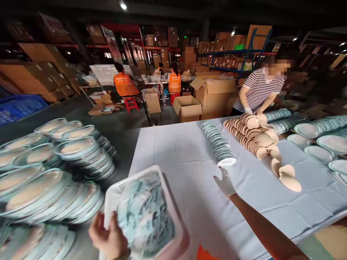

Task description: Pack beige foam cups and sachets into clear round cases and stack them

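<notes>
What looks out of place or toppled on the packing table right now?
The row of tan lids has slumped at its near end: several lie flat and scattered on the white tablecloth, while the pale blue plates beside them stay neatly shingled.

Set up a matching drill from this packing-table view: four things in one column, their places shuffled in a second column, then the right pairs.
Things
1. left hand
2. right hand
3. row of tan shells
4. heaps of clear-lidded plates

Places
A. off the table's left side
B. near the end of the row of blue-rimmed lids
C. on the rim of the white basket
D. on the white tablecloth, before the person in the striped shirt

Pairs: 1-C, 2-B, 3-D, 4-A
</notes>
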`<action>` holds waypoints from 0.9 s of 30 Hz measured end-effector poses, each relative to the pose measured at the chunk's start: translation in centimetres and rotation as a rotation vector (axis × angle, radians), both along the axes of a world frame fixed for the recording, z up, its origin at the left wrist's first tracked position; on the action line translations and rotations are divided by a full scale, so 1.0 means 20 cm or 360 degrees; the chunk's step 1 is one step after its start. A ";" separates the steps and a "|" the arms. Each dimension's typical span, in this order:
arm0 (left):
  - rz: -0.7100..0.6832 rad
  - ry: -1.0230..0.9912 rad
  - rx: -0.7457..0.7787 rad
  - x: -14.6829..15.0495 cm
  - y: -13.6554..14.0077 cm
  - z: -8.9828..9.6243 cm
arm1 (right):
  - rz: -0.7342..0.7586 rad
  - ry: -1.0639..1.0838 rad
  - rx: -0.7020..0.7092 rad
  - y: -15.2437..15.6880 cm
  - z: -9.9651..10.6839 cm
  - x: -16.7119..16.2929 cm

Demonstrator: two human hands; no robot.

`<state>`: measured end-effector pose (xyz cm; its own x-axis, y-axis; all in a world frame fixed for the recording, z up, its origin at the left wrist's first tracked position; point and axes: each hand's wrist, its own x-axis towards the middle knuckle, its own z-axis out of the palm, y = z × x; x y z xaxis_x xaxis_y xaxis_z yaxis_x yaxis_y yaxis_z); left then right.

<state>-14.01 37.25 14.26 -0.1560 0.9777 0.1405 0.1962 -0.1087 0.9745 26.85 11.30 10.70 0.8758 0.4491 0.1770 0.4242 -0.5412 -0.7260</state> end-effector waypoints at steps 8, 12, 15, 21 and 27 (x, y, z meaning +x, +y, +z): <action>-0.1331 0.0474 0.0336 1.53 -0.90 -0.28 | -0.0100 -0.0219 -0.0027 -0.36 -0.16 1.28; -0.1706 0.1153 0.0128 2.12 -1.01 -0.29 | 0.0302 -0.0334 -0.0305 -0.15 -0.07 1.73; -0.1856 0.1619 0.0103 2.49 -0.95 -0.22 | 0.0652 -0.0381 -0.0442 0.20 0.02 2.02; -0.2111 0.1831 0.0326 2.86 -0.87 -0.28 | 0.0722 -0.0433 -0.0596 0.83 0.03 2.40; -0.2025 0.1727 0.0453 2.80 -0.98 -0.43 | 0.0549 -0.0434 -0.0628 0.88 -0.10 2.34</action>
<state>42.05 17.58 5.74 0.9295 0.3258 -0.1731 0.3682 -0.8471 0.3831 73.55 28.84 8.74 0.6136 0.7777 0.1368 0.7668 -0.5456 -0.3380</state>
